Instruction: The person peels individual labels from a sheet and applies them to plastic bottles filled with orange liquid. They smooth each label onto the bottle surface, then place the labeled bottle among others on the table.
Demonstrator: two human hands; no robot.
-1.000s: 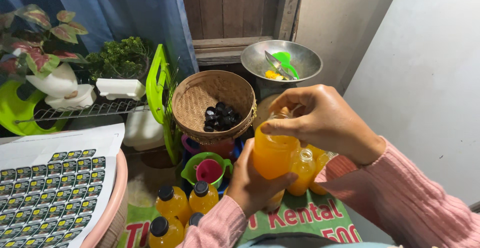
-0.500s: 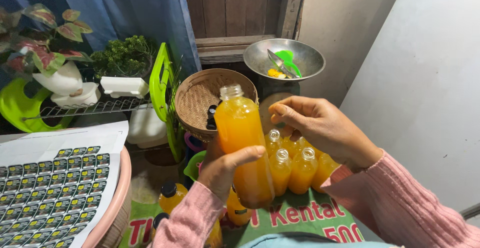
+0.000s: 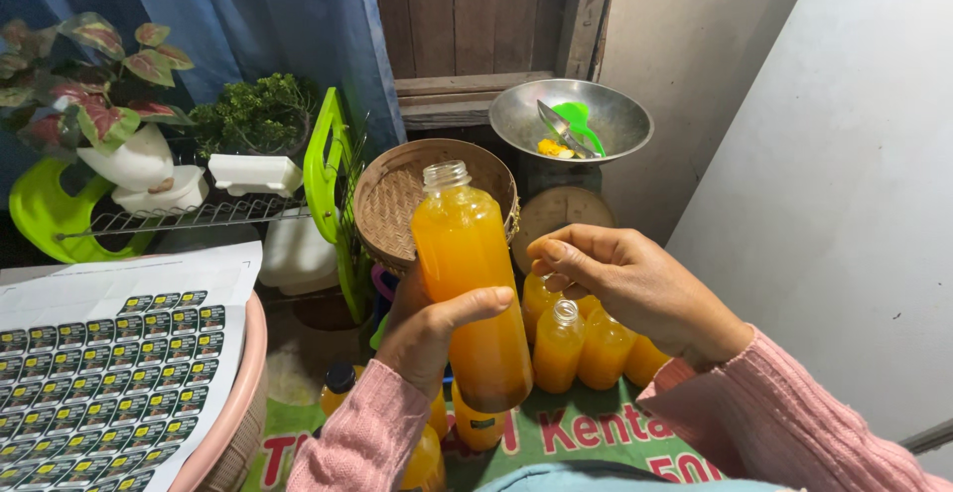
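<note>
My left hand [image 3: 432, 333] grips a tall clear bottle of orange juice [image 3: 469, 274], upright and uncapped, lifted in front of me. My right hand [image 3: 630, 288] hovers just right of the bottle with fingers curled and pinched together; I cannot tell whether it holds a cap. Below it stand several uncapped bottles of the same orange juice [image 3: 558, 345] on a green printed mat [image 3: 586, 442]. Bottles with black caps [image 3: 340, 385] lie lower left, partly hidden by my arm.
A woven basket [image 3: 389, 199] sits behind the lifted bottle. A metal bowl [image 3: 615, 120] holding a green funnel and utensil stands at the back. A sheet of small labels [image 3: 109, 363] lies over a pink basin at left. Potted plants [image 3: 99, 85] and a wire rack are beyond.
My left hand raised the bottle from among the others up into view and holds it higher and closer. My right hand came off the bottle's neck and moved to its right.
</note>
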